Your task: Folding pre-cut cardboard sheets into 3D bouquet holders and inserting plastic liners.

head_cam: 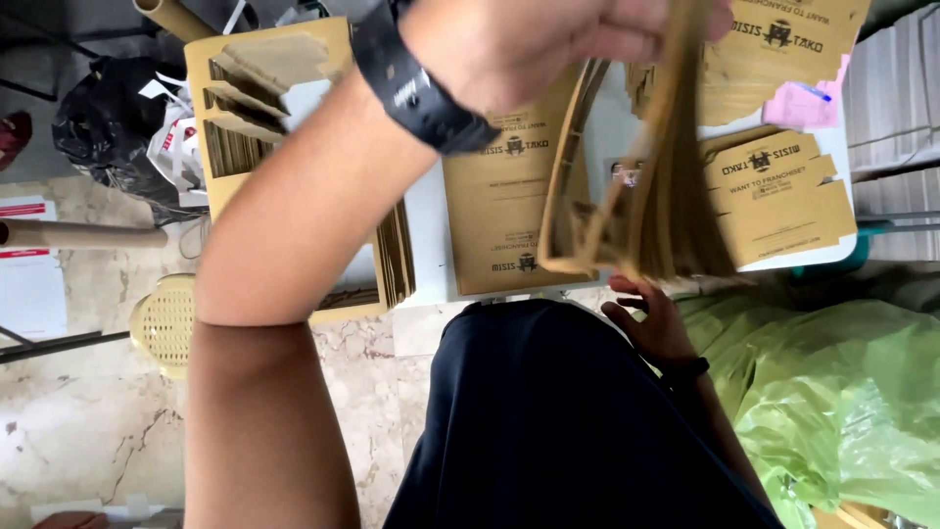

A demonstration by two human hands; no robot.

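Note:
My left hand (548,39), with a black watch on its wrist, is raised close to the camera. It grips the top of a thick stack of flat brown cardboard sheets (666,196) that hangs down on edge over the white table (426,235). My right hand (651,323), a dark band at its wrist, sits just below the stack's lower edge. Its fingers are spread and the fingertips reach the bottom of the sheets. More flat printed cardboard blanks lie on the table: one (499,216) under my left wrist and another (783,196) to the right.
A tan box of folded cardboard pieces (245,108) stands at the left of the table. A yellow plastic stool (166,323), a cardboard tube (78,235) and a black bag (103,127) are on the marble floor. A green plastic bag (842,392) lies at the right.

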